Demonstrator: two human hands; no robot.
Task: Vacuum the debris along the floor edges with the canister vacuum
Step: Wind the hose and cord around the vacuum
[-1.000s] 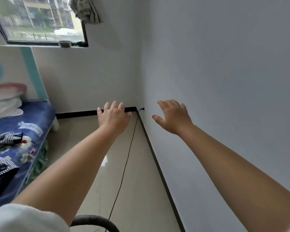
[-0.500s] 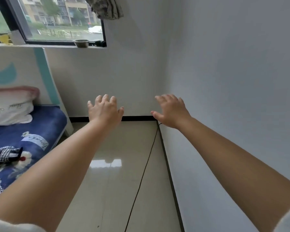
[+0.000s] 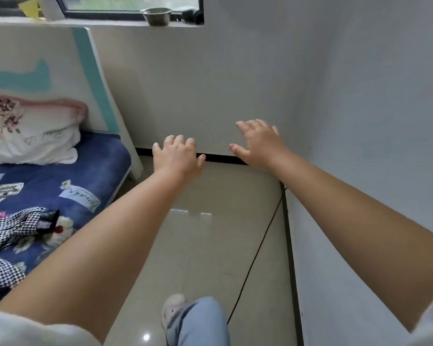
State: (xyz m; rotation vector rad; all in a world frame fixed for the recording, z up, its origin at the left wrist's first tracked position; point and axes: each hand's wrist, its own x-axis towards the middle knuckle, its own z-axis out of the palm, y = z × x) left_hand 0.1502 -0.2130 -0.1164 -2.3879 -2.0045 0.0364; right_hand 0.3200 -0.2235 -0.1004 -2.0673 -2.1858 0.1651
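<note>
both hands reach forward with fingers spread, holding nothing: left hand [image 3: 176,156], right hand [image 3: 259,143]. a black cord [image 3: 258,248] runs along the floor [image 3: 205,245] beside the right baseboard [image 3: 291,258]. the vacuum is out of view.

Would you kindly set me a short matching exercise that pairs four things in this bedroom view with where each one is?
Things:
1. metal bowl
2. pillow
3. black cord
4. houndstooth garment

Places:
A. trailing over the floor beside the right wall
B. on the window sill
C. crumpled on the blue bedspread
D. at the head of the bed

Pairs: 1-B, 2-D, 3-A, 4-C
</note>
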